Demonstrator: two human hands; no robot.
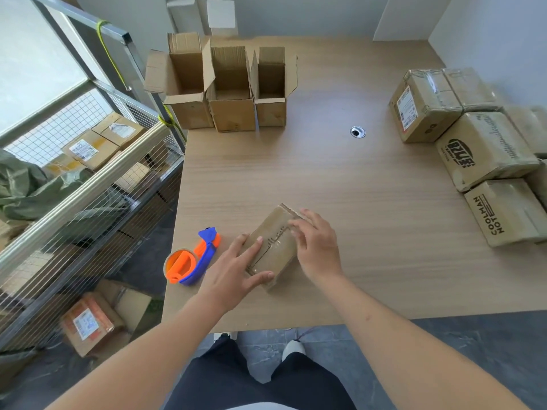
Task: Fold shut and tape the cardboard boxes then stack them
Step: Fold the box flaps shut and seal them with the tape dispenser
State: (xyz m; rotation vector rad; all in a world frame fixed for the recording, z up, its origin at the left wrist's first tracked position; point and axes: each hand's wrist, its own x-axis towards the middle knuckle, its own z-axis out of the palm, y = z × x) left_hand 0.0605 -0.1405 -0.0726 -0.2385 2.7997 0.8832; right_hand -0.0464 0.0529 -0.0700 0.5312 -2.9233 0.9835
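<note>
A small closed cardboard box [273, 247] is lying on the wooden table [370, 226] near its front edge, turned at an angle so one corner is pointing away from the person. The left hand [236, 269] is resting flat on the box's near left side, its fingers [251, 250] spread and extended over the taped top rather than curled around anything. The right hand [318, 245] is pressing on the box's far right side, fingers loosely bent over the top edge, not closing into a grasp. Just left of the left fingertips, apart from the box, an orange and blue tape dispenser [192, 260] is sitting close to the table's left edge. Beyond both sets of fingertips, a wide stretch of bare tabletop is lying open, broken only by a round cable grommet [357, 132]. Far ahead of the left fingers, three open boxes [222, 93] are standing in a row with flaps up near the far left corner. Well to the right of the right fingers, sealed printed boxes [485, 155] are crowding the table's right edge, touching one another. A wire mesh cart [83, 187] holding parcels is standing off the table's left edge.
</note>
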